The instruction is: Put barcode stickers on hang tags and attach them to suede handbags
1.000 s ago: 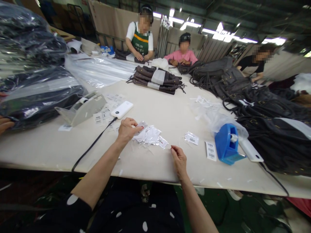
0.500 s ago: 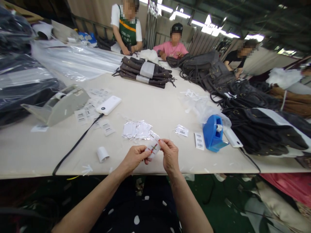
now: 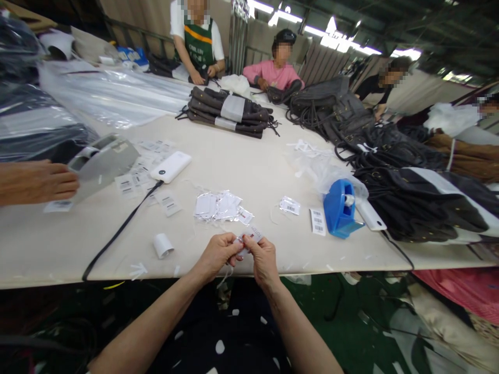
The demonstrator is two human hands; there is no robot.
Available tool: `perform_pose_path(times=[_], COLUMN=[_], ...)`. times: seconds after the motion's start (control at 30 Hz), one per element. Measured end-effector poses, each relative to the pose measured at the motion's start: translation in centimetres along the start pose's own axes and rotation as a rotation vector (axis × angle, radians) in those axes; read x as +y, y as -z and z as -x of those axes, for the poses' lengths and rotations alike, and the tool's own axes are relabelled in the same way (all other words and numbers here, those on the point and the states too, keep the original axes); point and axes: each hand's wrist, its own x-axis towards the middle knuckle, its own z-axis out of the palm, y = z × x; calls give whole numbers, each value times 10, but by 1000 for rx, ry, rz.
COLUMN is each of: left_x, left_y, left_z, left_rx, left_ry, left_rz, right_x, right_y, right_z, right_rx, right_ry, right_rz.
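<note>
Near the front edge of the table, my left hand [image 3: 220, 253] and my right hand [image 3: 264, 258] meet, both pinching a small white printed tag [image 3: 254, 235] between thumbs and fingers. A white string hangs below the tag by my left fingers. Just beyond my hands lies a pile of white tags [image 3: 218, 205] in clear wrapping. One separate tag with a barcode [image 3: 290, 205] lies to the right of the pile, and a barcode sticker strip [image 3: 317, 222] lies beside the blue tape dispenser [image 3: 340, 210].
Another person's hand [image 3: 58, 182] reaches in from the left over a grey dispenser [image 3: 111, 161]. A white device [image 3: 171, 166], a white roll [image 3: 162, 245] and stacked dark bags [image 3: 230, 114] are on the table [image 3: 241, 166]. Several people work opposite.
My right hand has moved left and closer to my left hand, covering more of the tag. Another person's hand has come in at the left. The view has shifted slightly.
</note>
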Motion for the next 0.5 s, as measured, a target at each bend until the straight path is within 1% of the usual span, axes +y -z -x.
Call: perform_pose_path(times=[0.07, 0.13, 0.2, 0.3, 0.37, 0.4, 0.5], left_x=[-1, -1, -2, -2, -2, -2, -1], left_y=[-1, -3, -4, -3, -1, -1, 1], left_z=[0, 0, 0, 1, 2, 2, 2], left_rx=[-7, -15, -5, 28, 37, 39, 33], left_ry=[0, -1, 0, -4, 0, 2, -6], left_rz=[19, 43, 66, 64, 33, 15, -65], right_x=[1, 3, 5, 7, 5, 3, -5], right_y=[2, 3, 4, 10, 16, 20, 28], right_z=[1, 2, 5, 7, 6, 4, -3], right_rx=[18, 1, -42, -130, -170, -163, -87], right_ry=[25, 49, 62, 13, 19, 52, 185], right_rz=[20, 49, 70, 63, 121, 174, 330])
